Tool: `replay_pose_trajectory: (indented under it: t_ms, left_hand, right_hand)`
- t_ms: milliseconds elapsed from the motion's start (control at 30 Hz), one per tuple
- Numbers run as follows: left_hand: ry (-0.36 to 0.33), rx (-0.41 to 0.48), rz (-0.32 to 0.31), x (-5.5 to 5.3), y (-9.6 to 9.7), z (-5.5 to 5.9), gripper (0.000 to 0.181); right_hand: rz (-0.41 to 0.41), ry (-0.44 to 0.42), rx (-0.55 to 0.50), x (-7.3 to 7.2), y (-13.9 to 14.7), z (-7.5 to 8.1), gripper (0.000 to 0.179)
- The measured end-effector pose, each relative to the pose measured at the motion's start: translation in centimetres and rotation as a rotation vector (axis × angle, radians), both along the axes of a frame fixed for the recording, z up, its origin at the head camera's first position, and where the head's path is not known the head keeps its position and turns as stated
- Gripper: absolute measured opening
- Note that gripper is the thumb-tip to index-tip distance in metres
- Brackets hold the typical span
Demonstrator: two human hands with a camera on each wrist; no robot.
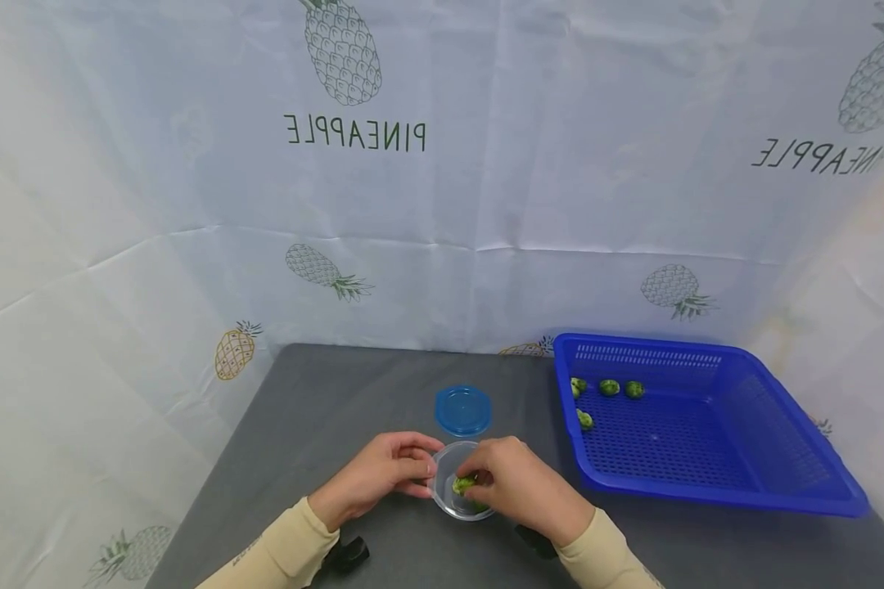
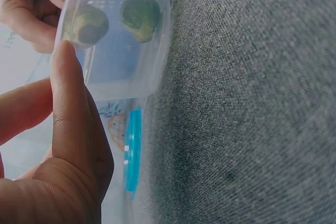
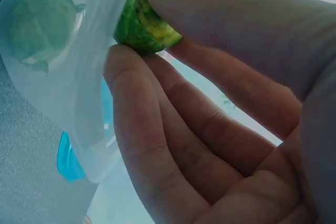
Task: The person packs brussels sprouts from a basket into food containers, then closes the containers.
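A clear plastic container point(image 1: 445, 508) stands on the grey tabletop, with one Brussels sprout point(image 2: 140, 18) lying at its bottom. My left hand point(image 1: 383, 474) is at the container's left side, its fingertips touching the rim. Inside the mouth of the container, my right hand point(image 1: 519, 487) pinches another Brussels sprout point(image 3: 144, 22) between thumb and fingers. A round blue lid point(image 1: 463, 411) lies flat just behind the container.
To the right stands a blue plastic basket point(image 1: 707, 489) with slotted walls. Several Brussels sprouts point(image 1: 609, 388) lie along its left and back. A white cloth point(image 1: 471, 196) printed with pineapples hangs behind the grey table point(image 1: 324, 393).
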State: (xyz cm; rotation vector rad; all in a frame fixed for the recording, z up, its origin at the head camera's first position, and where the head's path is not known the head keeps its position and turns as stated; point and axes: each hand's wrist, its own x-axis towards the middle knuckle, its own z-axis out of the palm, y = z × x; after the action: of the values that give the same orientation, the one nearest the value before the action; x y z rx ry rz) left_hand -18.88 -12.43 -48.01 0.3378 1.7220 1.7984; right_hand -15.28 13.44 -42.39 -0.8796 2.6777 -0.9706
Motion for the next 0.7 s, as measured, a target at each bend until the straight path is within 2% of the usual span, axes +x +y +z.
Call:
replay_pose_trajectory:
  t_ms: [433,700]
  left_hand:
    - [0.004,0.010,-0.015,0.0,0.2,0.3,0.044]
    - [-0.001,-0.004,-0.010,0.1,-0.1,0.3,0.046]
  right_hand:
    - [0.012,0.060,0.074,0.4,-0.5,-0.5,0.013]
    - [-0.009,0.032,0.017,0.0,1.0,0.5,0.014]
